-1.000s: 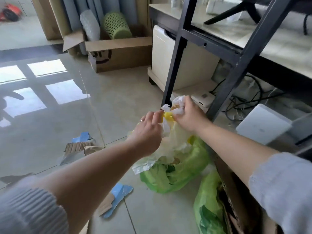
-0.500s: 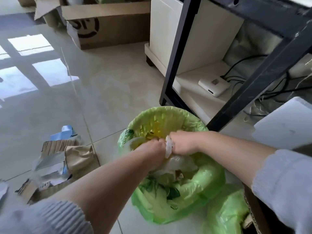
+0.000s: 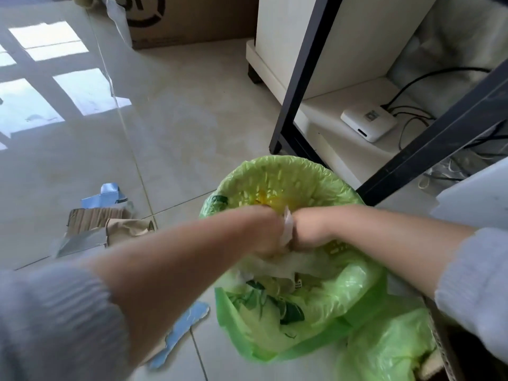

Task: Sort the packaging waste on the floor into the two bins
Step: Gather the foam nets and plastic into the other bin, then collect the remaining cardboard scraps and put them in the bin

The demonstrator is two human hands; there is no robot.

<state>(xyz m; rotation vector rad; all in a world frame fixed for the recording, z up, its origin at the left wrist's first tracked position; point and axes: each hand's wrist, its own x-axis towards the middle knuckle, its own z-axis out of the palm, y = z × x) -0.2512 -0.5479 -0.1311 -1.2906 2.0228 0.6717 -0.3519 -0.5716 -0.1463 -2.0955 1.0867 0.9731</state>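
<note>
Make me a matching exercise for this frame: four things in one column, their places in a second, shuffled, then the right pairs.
Things:
1. white plastic wrap
2. blue card scrap
3. small white box with cables
4. crumpled brown cardboard

Places:
A. on the low shelf behind the black frame leg
B. on the floor under the left forearm
C. gripped between both hands over the green-lined bin
D. on the floor left of the bin

Pairs: 1-C, 2-B, 3-A, 4-D
</note>
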